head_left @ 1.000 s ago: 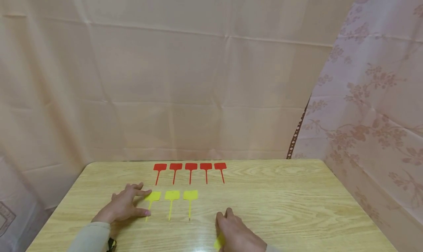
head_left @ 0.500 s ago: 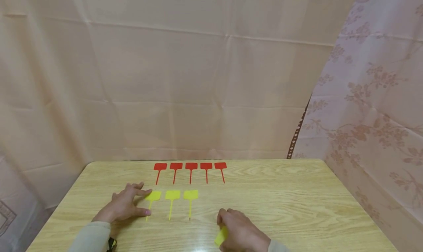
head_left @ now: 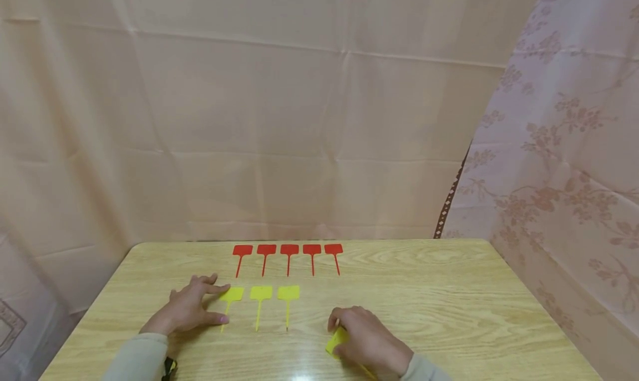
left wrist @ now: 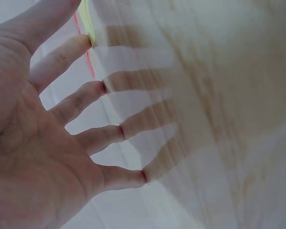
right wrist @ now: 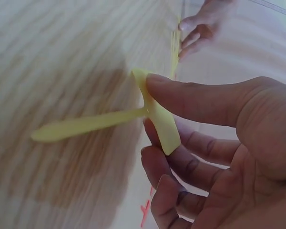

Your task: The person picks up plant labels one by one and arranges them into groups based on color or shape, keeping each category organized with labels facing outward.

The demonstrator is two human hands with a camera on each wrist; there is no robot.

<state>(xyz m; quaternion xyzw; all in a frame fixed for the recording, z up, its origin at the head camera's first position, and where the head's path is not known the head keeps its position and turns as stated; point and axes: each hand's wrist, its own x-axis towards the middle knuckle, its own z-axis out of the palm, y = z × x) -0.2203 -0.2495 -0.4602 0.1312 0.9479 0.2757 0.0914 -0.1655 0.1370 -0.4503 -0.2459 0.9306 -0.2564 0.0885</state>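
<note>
My right hand [head_left: 368, 336] pinches a yellow T-shaped plant label [right wrist: 164, 132] between thumb and fingers, low above the near part of the table. In the right wrist view the label's stem points left, away from the palm. On the left, my left hand [head_left: 188, 309] lies spread on the table, its index fingertip and thumb touching the leftmost yellow label [head_left: 233, 294]. Two more yellow labels, a middle one [head_left: 261, 293] and a right one [head_left: 288, 292], lie flat beside it in a row, stems toward me.
Behind the yellow row lies a row of several red labels [head_left: 289, 250], stems also toward me. The wooden table [head_left: 424, 292] ends at a beige curtain [head_left: 299, 120], with a floral cloth [head_left: 564, 176] on the right. A small dark item [head_left: 170, 367] is by the left sleeve.
My right hand has moved slightly farther from me and right, turning the yellow label so more of its plate and a bit of stem show. The left hand stays put.
</note>
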